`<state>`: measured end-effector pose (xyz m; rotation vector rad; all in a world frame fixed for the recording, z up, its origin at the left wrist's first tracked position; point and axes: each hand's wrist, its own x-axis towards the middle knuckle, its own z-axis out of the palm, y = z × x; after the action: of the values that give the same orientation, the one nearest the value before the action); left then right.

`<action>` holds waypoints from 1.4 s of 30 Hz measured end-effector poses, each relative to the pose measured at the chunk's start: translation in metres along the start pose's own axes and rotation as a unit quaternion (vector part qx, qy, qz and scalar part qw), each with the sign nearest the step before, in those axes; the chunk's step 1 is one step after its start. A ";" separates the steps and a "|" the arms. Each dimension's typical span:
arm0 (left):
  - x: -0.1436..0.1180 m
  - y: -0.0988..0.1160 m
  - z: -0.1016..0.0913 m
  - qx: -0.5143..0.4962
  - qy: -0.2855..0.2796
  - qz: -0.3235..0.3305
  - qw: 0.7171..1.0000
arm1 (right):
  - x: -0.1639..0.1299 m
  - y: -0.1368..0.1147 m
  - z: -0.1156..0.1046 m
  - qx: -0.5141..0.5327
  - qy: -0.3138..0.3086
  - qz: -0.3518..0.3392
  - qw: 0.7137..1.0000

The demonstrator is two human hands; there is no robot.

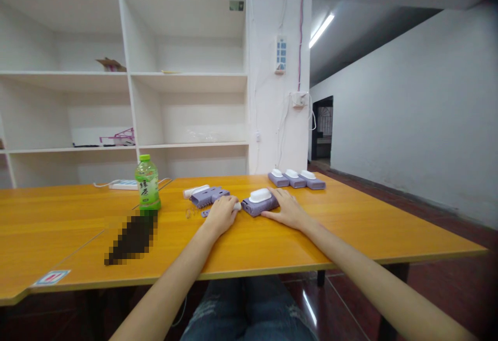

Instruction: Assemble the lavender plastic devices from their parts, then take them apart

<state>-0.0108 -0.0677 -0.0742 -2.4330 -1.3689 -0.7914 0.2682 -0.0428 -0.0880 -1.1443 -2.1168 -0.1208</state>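
Note:
A purple device with a white domed top [260, 200] lies on the orange table [350, 227] in front of me. My right hand [286, 210] rests flat beside it, fingers touching its right side. My left hand [221, 214] is curled around a small white piece [237, 206] next to the device's left end. Just behind my left hand lie purple ridged parts [208, 196], a white cylinder [195, 190] and a small purple bit [204, 213].
Three more purple devices with white tops [296, 178] sit in a row at the far right. A green tea bottle [147, 184] stands at the left, with a dark blurred object [132, 237] in front of it. A power strip [122, 184] lies by white shelves [128, 71].

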 end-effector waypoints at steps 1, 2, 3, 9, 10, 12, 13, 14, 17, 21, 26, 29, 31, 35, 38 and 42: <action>0.001 -0.001 0.000 0.012 0.002 -0.012 1.000 | 0.000 0.000 0.000 0.001 0.000 -0.001 1.000; 0.002 -0.002 0.000 0.024 0.005 -0.023 0.999 | 0.000 0.000 0.000 0.003 0.000 -0.001 1.000; 0.003 -0.004 0.000 0.035 0.009 -0.033 0.999 | 0.000 0.000 0.000 0.006 0.000 -0.002 1.000; 0.009 -0.016 -0.001 0.062 0.024 -0.048 0.997 | 0.001 0.007 0.005 0.030 -0.006 0.002 1.000; 0.010 -0.019 0.000 0.061 0.025 -0.051 0.997 | 0.001 0.008 0.006 0.035 -0.010 0.004 0.999; 0.010 -0.023 0.000 0.057 0.029 -0.061 0.996 | 0.002 0.011 0.007 0.046 -0.020 0.007 0.999; 0.010 -0.023 0.000 0.053 0.032 -0.066 0.996 | 0.003 0.012 0.008 0.052 -0.025 0.008 0.998; 0.009 -0.022 0.000 0.048 0.036 -0.069 0.996 | 0.003 0.013 0.008 0.057 -0.029 0.008 0.998; 0.006 -0.013 -0.003 0.019 0.049 -0.058 0.997 | 0.005 0.012 0.005 0.073 -0.034 0.005 0.997; 0.003 0.007 -0.006 -0.055 0.062 -0.003 0.997 | 0.005 0.007 -0.001 0.089 -0.030 0.005 0.996; 0.001 0.018 0.003 -0.150 0.034 0.055 0.987 | 0.000 -0.006 -0.013 0.121 -0.031 0.005 0.992; 0.000 0.013 0.009 -0.181 0.019 0.061 0.981 | -0.001 -0.007 -0.017 0.154 -0.034 0.023 0.987; 0.000 0.009 0.011 -0.195 0.022 0.056 0.979 | 0.002 -0.002 -0.015 0.172 -0.028 0.058 0.983; 0.001 0.010 0.006 -0.208 0.039 0.058 0.976 | 0.008 0.010 -0.009 0.215 -0.050 0.128 0.967; 0.001 0.016 0.000 -0.203 0.058 0.068 0.975 | 0.010 0.013 -0.007 0.266 -0.082 0.160 0.947; 0.001 0.025 -0.006 -0.184 0.073 0.083 0.977 | 0.008 0.010 -0.010 0.340 -0.098 0.185 0.917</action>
<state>0.0088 -0.0835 -0.0674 -2.6490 -1.0221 -1.2451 0.2782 -0.0352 -0.0775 -1.1116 -1.8183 0.8712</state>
